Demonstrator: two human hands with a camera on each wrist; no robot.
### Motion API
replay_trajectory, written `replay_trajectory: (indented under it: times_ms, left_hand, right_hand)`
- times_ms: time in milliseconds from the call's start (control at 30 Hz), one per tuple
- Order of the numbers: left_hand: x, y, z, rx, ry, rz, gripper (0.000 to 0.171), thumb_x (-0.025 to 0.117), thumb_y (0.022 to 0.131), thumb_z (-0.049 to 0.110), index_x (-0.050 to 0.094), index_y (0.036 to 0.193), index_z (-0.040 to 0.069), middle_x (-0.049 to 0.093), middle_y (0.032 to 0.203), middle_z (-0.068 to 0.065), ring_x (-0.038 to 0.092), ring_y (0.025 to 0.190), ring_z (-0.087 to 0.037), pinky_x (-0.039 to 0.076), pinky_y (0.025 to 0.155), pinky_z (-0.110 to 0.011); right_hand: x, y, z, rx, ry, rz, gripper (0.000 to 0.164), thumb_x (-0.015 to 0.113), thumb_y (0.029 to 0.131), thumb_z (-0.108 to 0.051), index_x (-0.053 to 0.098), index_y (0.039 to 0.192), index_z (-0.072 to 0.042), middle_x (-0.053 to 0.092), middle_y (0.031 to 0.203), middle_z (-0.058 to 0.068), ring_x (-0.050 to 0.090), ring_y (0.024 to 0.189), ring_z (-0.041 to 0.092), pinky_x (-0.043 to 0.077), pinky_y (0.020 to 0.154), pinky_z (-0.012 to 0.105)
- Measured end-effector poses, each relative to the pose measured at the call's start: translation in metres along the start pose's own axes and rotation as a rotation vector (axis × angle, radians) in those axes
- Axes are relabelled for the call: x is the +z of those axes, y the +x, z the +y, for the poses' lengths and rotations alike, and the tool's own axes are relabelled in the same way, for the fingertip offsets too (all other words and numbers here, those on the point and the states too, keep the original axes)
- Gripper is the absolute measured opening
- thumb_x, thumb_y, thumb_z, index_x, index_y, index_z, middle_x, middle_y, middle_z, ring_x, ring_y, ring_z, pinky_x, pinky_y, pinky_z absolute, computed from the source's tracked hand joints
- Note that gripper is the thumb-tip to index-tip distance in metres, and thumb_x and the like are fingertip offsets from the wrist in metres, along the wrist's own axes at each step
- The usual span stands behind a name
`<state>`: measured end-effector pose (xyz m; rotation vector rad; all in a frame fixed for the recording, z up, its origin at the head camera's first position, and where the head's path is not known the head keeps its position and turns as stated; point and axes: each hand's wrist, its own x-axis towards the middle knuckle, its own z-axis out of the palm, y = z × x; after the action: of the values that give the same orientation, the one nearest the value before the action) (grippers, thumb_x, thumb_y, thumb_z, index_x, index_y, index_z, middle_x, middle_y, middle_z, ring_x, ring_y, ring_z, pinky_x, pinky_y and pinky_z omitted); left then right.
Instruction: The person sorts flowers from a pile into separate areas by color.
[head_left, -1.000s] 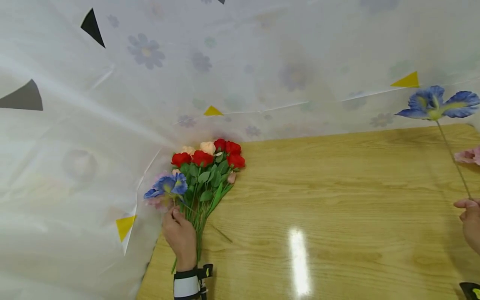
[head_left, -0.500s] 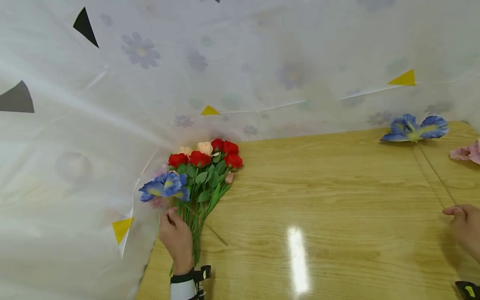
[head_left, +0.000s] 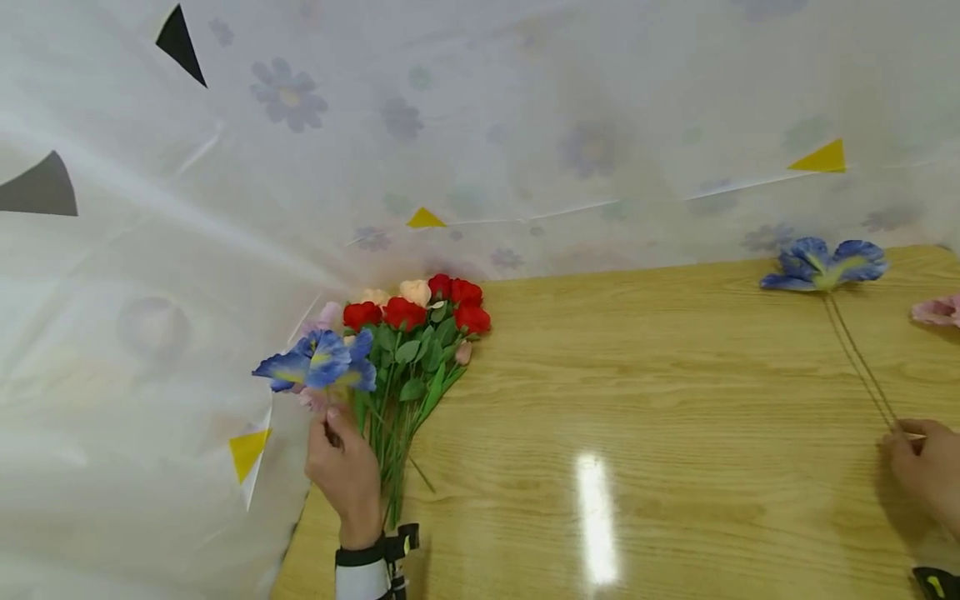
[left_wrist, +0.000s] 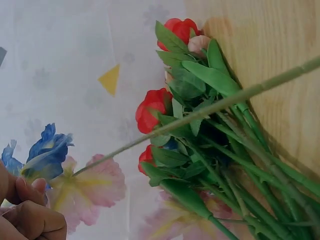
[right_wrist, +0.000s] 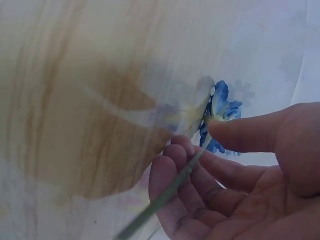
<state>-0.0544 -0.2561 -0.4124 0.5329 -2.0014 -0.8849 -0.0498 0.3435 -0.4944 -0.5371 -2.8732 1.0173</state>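
Just below its bloom, my left hand [head_left: 345, 467] pinches the stem of a blue artificial iris [head_left: 318, 358] at the left of the head view. This iris overlaps the left side of a bunch of red roses [head_left: 405, 314] with green stems. In the left wrist view, pink flowers [left_wrist: 90, 187] show behind and beside my fingers. At the far right, my right hand [head_left: 926, 462] holds a second blue iris [head_left: 825, 265] by its stem, low over the wooden table [head_left: 675, 375]. Its bloom points toward the back edge. In the right wrist view, the thumb meets the stem [right_wrist: 170, 192].
A pink flower [head_left: 937, 311] lies at the table's right edge. Cream roses [head_left: 415, 292] sit among the red ones. A white flower-print sheet [head_left: 525, 125] hangs behind and along the left side. A loose stem end [head_left: 422, 475] juts right from the bunch.
The right hand has lowered its iris toward the table, its bloom moving down and left. The left hand has shifted slightly left with its iris.
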Motion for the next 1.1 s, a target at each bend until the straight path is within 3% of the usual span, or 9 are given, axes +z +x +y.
replay_trajectory:
  times_ms: [133, 233, 333, 400, 567, 633, 733, 900, 1100]
  left_hand:
    - [-0.001, 0.002, 0.005, 0.0, -0.02, 0.01, 0.036, 0.046, 0.104, 0.027, 0.066, 0.097, -0.003, 0.066, 0.082, -0.014, 0.052, 0.066, -0.009, 0.038, 0.06, -0.02]
    - [-0.001, 0.005, 0.01, 0.021, -0.031, 0.023, 0.036, 0.047, 0.104, 0.026, 0.068, 0.098, -0.002, 0.065, 0.079, -0.013, 0.052, 0.064, -0.01, 0.038, 0.059, -0.02]
    - [-0.001, 0.009, 0.014, 0.042, -0.033, 0.03, 0.036, 0.047, 0.104, 0.025, 0.066, 0.095, -0.003, 0.06, 0.072, -0.011, 0.048, 0.06, -0.012, 0.035, 0.057, -0.021]
    - [-0.001, 0.011, 0.016, 0.059, -0.01, 0.041, 0.035, 0.047, 0.104, 0.025, 0.066, 0.095, -0.004, 0.058, 0.071, -0.012, 0.049, 0.061, -0.014, 0.036, 0.058, -0.023]
    - [0.0, 0.02, 0.018, 0.154, 0.083, 0.073, 0.029, 0.053, 0.102, 0.02, 0.07, 0.104, -0.004, 0.068, 0.087, -0.017, 0.061, 0.07, -0.026, 0.046, 0.064, -0.034]
    - [-0.001, 0.022, 0.018, 0.173, 0.1, 0.081, 0.028, 0.055, 0.101, 0.019, 0.071, 0.106, -0.003, 0.069, 0.092, -0.018, 0.062, 0.072, -0.03, 0.046, 0.065, -0.036]
    - [-0.002, 0.024, 0.017, 0.16, 0.096, 0.082, 0.026, 0.058, 0.1, 0.019, 0.071, 0.108, -0.002, 0.07, 0.093, -0.018, 0.063, 0.072, -0.028, 0.046, 0.064, -0.027]
    - [-0.005, 0.024, 0.018, 0.107, -0.021, 0.049, 0.026, 0.059, 0.099, 0.02, 0.072, 0.107, -0.001, 0.07, 0.087, -0.016, 0.057, 0.066, -0.02, 0.039, 0.061, -0.015]
    - [-0.005, 0.028, 0.024, 0.019, -0.256, 0.0, 0.03, 0.046, 0.105, 0.025, 0.068, 0.101, 0.004, 0.06, 0.073, -0.014, 0.055, 0.064, -0.012, 0.043, 0.064, -0.024]
  right_hand:
    - [0.001, -0.001, -0.002, -0.049, 0.002, 0.037, 0.041, 0.04, 0.099, -0.003, 0.035, 0.123, 0.029, 0.049, 0.08, 0.038, 0.047, 0.051, 0.017, 0.037, 0.043, 0.026]
    - [0.0, -0.002, -0.003, -0.065, 0.013, 0.037, 0.045, 0.041, 0.1, -0.007, 0.032, 0.126, 0.03, 0.045, 0.09, 0.042, 0.052, 0.055, 0.029, 0.037, 0.042, 0.024]
    - [0.001, -0.001, 0.0, -0.06, 0.014, 0.022, 0.049, 0.042, 0.102, -0.011, 0.03, 0.13, 0.027, 0.038, 0.102, 0.045, 0.051, 0.072, 0.051, 0.038, 0.044, 0.026]
    - [0.006, 0.003, 0.008, -0.076, 0.0, 0.043, 0.052, 0.041, 0.103, -0.019, 0.033, 0.13, 0.025, 0.038, 0.106, 0.043, 0.049, 0.077, 0.051, 0.037, 0.044, 0.026]
    - [0.015, 0.007, 0.018, -0.066, -0.019, 0.074, 0.057, 0.038, 0.104, -0.03, 0.034, 0.135, 0.018, 0.038, 0.115, 0.041, 0.037, 0.103, 0.056, 0.04, 0.064, 0.047]
    - [0.012, 0.003, 0.008, -0.057, -0.014, 0.068, 0.054, 0.041, 0.103, -0.025, 0.035, 0.136, 0.017, 0.037, 0.118, 0.041, 0.033, 0.109, 0.058, 0.035, 0.072, 0.06]
    - [0.006, -0.004, -0.012, -0.07, -0.026, 0.081, 0.05, 0.043, 0.103, -0.022, 0.039, 0.132, 0.019, 0.038, 0.118, 0.042, 0.033, 0.112, 0.059, 0.032, 0.078, 0.066]
    - [-0.003, -0.017, -0.036, -0.137, -0.043, 0.092, 0.044, 0.045, 0.103, -0.018, 0.046, 0.123, 0.021, 0.042, 0.116, 0.045, 0.039, 0.106, 0.062, 0.036, 0.08, 0.067]
    - [-0.005, -0.017, -0.041, -0.176, -0.047, 0.04, 0.042, 0.045, 0.104, -0.019, 0.049, 0.118, 0.02, 0.047, 0.115, 0.046, 0.044, 0.101, 0.06, 0.038, 0.078, 0.066]
